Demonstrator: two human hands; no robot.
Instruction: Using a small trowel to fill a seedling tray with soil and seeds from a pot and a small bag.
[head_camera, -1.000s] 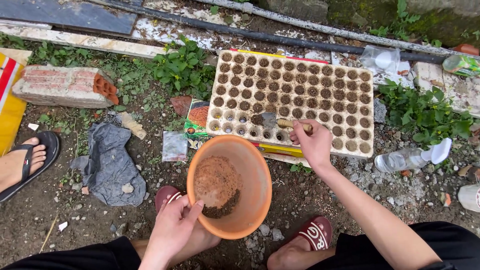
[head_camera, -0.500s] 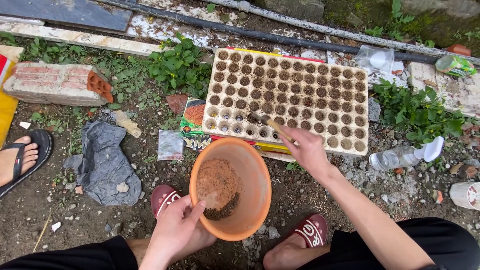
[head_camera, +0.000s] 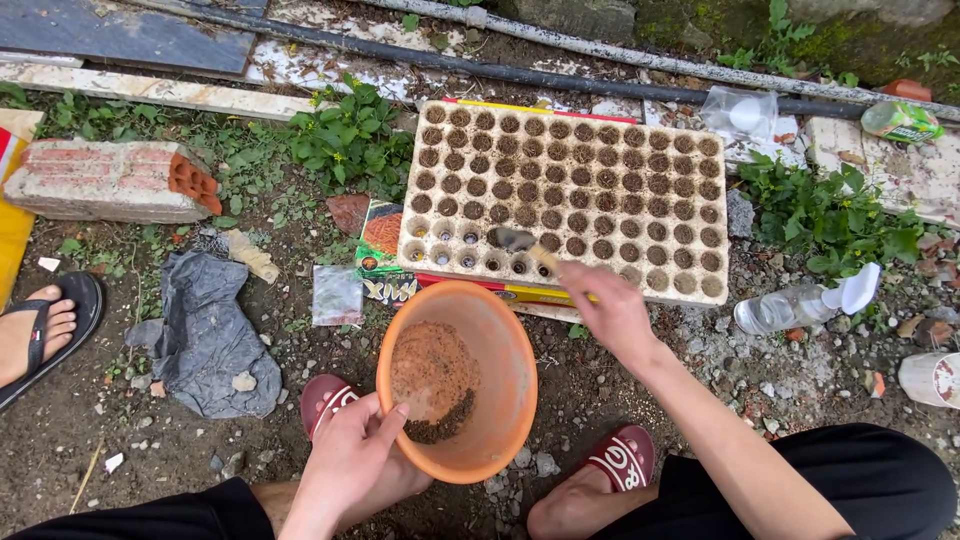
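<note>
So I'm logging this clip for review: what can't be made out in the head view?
- Spoon: its handle is covered by the right hand, and its load is too small to tell.
- Orange bowl: the near rim is hidden by the left hand.
- Seed tray: the contents of the pale front cells are too small to make out.
- Foot in a black sandal: cut off by the left edge.

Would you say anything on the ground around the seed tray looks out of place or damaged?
Yes. A clear plastic bottle lies on its side in the gravel right of the seed tray, a crumpled grey bag sprawls on the dirt to its left, and the brick beyond has a broken end.
</note>
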